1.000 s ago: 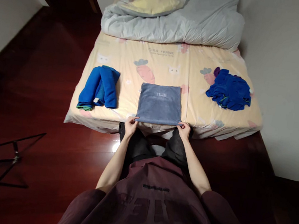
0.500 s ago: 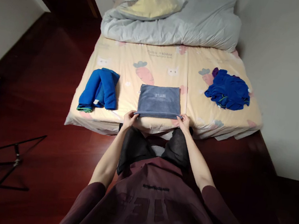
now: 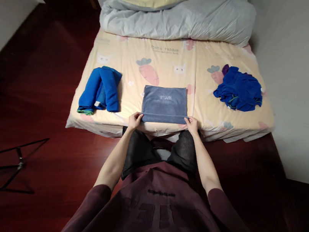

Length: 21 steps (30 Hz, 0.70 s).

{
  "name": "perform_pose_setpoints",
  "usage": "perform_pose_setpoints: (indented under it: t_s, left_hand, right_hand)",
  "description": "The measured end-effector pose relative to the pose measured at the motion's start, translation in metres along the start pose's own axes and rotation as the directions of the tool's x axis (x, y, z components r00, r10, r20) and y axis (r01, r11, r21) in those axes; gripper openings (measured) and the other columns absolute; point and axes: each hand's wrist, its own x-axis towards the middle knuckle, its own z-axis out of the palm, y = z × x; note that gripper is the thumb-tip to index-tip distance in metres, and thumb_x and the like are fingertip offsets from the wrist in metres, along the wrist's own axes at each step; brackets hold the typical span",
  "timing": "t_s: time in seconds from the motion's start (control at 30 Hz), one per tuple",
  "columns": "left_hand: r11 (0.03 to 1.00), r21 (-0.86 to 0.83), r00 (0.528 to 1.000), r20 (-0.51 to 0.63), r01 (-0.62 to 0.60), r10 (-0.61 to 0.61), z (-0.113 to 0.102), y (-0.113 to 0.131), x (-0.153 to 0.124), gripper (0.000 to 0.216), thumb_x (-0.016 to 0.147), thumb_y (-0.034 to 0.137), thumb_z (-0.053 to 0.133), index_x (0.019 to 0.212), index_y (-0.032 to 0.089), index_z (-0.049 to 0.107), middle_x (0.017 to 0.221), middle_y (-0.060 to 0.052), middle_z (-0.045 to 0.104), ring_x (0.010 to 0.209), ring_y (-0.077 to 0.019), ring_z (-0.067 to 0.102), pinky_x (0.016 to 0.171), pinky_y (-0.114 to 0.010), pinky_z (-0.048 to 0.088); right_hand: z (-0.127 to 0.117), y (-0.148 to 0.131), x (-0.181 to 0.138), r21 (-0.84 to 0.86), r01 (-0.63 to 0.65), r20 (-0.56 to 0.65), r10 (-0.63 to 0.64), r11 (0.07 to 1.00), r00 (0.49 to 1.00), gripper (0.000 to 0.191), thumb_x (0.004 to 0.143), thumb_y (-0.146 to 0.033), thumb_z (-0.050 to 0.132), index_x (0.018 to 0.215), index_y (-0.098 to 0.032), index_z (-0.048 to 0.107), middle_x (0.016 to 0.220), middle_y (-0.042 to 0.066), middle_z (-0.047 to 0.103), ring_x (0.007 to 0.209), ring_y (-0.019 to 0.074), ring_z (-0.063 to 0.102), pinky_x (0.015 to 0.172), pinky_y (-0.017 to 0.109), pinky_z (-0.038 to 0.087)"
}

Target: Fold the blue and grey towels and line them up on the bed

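Note:
A folded grey-blue towel (image 3: 164,104) with small white lettering lies flat near the front edge of the bed (image 3: 179,63). My left hand (image 3: 134,120) pinches the towel's near left corner. My right hand (image 3: 191,124) pinches its near right corner. Both hands have fingers closed on the fabric edge. A folded bright blue towel (image 3: 100,89) lies to the left on the sheet. A crumpled pile of blue cloths (image 3: 239,90) sits to the right.
A grey duvet and a yellow pillow (image 3: 178,11) are heaped at the head of the bed. A white wall (image 3: 308,77) runs along the right side. Dark red wooden floor (image 3: 30,93) lies to the left, with a black metal stand (image 3: 4,165) on it.
The towel's near edge has been drawn away from me, so the towel looks shorter front to back. Both hands moved with it onto the mattress.

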Motion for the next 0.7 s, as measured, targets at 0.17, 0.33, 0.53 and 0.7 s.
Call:
perform_pose_setpoints:
  t_s: [0.17, 0.33, 0.53, 0.7]
  left_hand:
    - [1.0, 0.002, 1.0, -0.016, 0.015, -0.015, 0.001, 0.002, -0.003, 0.037, 0.085, 0.055, 0.068, 0.086, 0.018, 0.073, 0.08, -0.008, 0.074, 0.078, -0.0223, 0.067, 0.078, -0.034, 0.053]
    - [0.999, -0.017, 0.999, -0.043, 0.032, -0.033, 0.001, 0.004, -0.006, 0.036, 0.084, 0.053, 0.07, 0.088, 0.018, 0.073, 0.086, -0.009, 0.076, 0.084, -0.0234, 0.069, 0.081, -0.035, 0.054]
    - [0.996, 0.007, 0.993, -0.082, 0.084, -0.084, 0.003, -0.001, -0.003, 0.032, 0.082, 0.05, 0.075, 0.086, 0.018, 0.072, 0.085, -0.01, 0.076, 0.083, -0.0245, 0.071, 0.079, -0.036, 0.055]
    - [0.993, 0.038, 0.987, -0.123, 0.108, -0.103, 0.005, -0.004, -0.001, 0.032, 0.078, 0.049, 0.079, 0.083, 0.018, 0.072, 0.081, -0.01, 0.075, 0.078, -0.0248, 0.072, 0.075, -0.036, 0.056]
  right_hand:
    - [0.001, 0.0, 0.003, -0.059, 0.011, -0.045, -0.014, 0.998, 0.999, 0.047, 0.078, -0.067, 0.074, 0.084, -0.02, 0.073, 0.091, 0.012, 0.079, 0.094, 0.0315, 0.076, 0.093, 0.046, 0.061]
    - [0.002, -0.006, 0.001, -0.247, 0.031, -0.054, -0.046, 0.968, 0.998, 0.045, 0.088, -0.063, 0.065, 0.077, -0.02, 0.07, 0.078, 0.009, 0.074, 0.083, 0.027, 0.073, 0.079, 0.035, 0.059]
    - [0.004, -0.009, 0.001, -0.351, 0.05, -0.052, -0.073, 0.935, 0.996, 0.048, 0.093, -0.062, 0.056, 0.073, -0.02, 0.066, 0.069, 0.006, 0.068, 0.068, 0.021, 0.064, 0.068, 0.03, 0.051]
    - [0.004, -0.01, 0.002, -0.375, 0.032, -0.065, -0.06, 0.927, 0.996, 0.043, 0.092, -0.059, 0.06, 0.074, -0.02, 0.069, 0.069, 0.006, 0.07, 0.068, 0.0215, 0.064, 0.069, 0.03, 0.052]
